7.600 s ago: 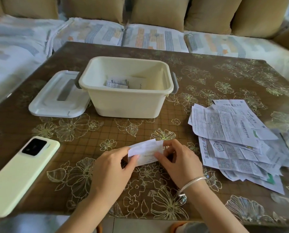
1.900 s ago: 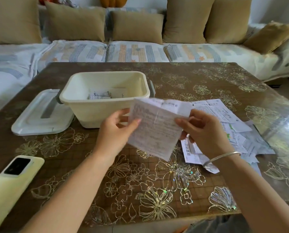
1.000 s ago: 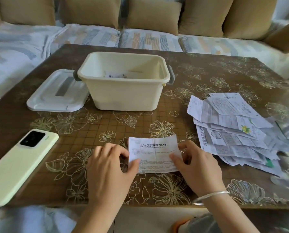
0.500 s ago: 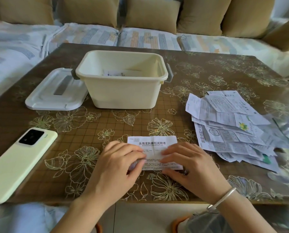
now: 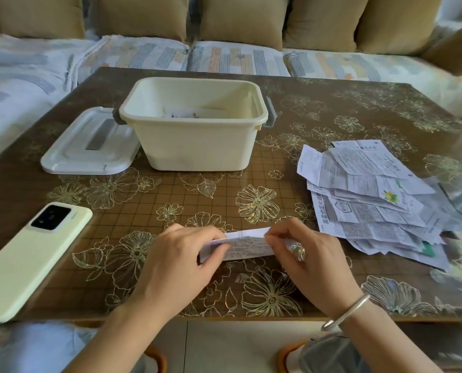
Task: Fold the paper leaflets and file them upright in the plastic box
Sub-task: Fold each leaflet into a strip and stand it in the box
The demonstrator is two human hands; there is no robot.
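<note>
My left hand (image 5: 181, 259) and right hand (image 5: 313, 262) both pinch 1 white printed paper leaflet (image 5: 247, 244), folded into a narrow strip, at its 2 ends. It sits low over the near part of the brown table with a gold flower pattern (image 5: 332, 109); I cannot tell whether its lower edge touches the top. A silver bangle (image 5: 345, 312) circles my right wrist.

The cream rectangular plastic box (image 5: 197, 141) stands open, well beyond my hands, with a few folded white leaflets (image 5: 189, 113) inside near its far wall. Its white plastic lid (image 5: 87, 146) lies flat just to the left, touching the box. A loose pile of unfolded printed leaflets (image 5: 372, 200) spreads to the right of my right hand. A pale green smartphone (image 5: 30, 254) lies camera side up at the near left.
</note>
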